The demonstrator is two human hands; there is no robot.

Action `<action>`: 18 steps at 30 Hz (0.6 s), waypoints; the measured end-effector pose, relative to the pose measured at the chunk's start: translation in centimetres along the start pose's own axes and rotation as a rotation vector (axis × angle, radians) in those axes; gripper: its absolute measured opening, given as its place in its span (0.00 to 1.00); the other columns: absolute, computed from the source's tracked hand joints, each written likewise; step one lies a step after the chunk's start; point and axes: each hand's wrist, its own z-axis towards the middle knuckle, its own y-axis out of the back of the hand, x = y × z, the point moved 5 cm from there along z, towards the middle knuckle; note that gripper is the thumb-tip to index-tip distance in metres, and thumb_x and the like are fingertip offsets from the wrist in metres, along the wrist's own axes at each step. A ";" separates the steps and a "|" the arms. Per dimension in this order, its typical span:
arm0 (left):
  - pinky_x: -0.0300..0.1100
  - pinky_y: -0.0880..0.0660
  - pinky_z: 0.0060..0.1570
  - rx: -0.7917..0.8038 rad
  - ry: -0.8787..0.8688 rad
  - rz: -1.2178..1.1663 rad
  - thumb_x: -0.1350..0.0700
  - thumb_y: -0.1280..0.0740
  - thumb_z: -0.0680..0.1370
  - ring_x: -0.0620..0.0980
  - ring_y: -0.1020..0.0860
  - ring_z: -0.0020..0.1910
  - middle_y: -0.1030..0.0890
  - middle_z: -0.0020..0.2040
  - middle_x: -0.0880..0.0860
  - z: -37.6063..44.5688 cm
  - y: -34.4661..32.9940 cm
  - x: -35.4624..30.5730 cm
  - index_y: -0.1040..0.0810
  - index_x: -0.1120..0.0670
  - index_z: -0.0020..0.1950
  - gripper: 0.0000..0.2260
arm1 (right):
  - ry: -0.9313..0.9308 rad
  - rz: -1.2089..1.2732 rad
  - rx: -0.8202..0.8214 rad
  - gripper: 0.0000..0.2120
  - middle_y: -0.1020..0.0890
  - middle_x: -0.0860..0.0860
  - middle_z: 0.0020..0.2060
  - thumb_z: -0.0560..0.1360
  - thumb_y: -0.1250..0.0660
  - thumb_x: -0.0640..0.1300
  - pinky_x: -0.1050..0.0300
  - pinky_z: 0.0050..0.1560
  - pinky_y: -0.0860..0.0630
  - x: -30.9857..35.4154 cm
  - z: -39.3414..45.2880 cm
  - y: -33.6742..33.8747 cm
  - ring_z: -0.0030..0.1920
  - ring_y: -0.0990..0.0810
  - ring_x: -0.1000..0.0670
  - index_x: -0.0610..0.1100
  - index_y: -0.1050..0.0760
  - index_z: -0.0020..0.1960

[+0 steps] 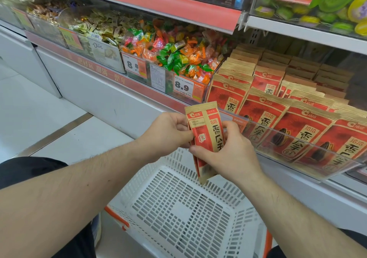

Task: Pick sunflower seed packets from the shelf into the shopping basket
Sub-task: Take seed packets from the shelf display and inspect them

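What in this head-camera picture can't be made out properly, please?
- How many packets are held: left hand and right hand cover the stack's edges.
- The basket's near end: hidden by the forearms and cut off by the bottom edge.
- Back rows of shelf packets: in shadow under the upper shelf.
- Small print on the price tag: too small.

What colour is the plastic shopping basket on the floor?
White perforated plastic shopping basket, with orange handles; head view.
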 end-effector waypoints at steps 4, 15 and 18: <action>0.45 0.17 0.47 0.037 -0.029 -0.022 0.65 0.30 0.78 0.54 0.14 0.45 0.13 0.44 0.56 0.1 0.5 -0.4 0.17 0.52 0.50 0.08 | -0.031 0.400 0.067 0.17 0.16 0.56 0.47 0.71 0.25 0.53 0.51 0.51 0.19 -0.7 0.9 0.5 0.48 0.17 0.57 0.52 0.25 0.57; 0.45 0.17 0.41 -0.064 -0.038 -0.276 0.71 0.34 0.77 0.54 0.17 0.38 0.16 0.38 0.55 -0.3 0.4 -0.4 0.28 0.58 0.43 0.09 | -0.007 0.517 0.038 0.10 0.14 0.54 0.47 0.74 0.27 0.49 0.44 0.53 0.19 -1.2 1.4 0.7 0.48 0.15 0.53 0.50 0.20 0.55; 0.48 0.17 0.46 -0.050 -0.022 -0.201 0.64 0.29 0.76 0.54 0.15 0.42 0.14 0.42 0.57 -0.4 0.0 -0.1 0.26 0.59 0.42 0.07 | 0.013 0.499 0.036 0.07 0.14 0.54 0.48 0.77 0.30 0.47 0.43 0.54 0.19 -1.2 1.4 0.5 0.49 0.15 0.53 0.51 0.21 0.54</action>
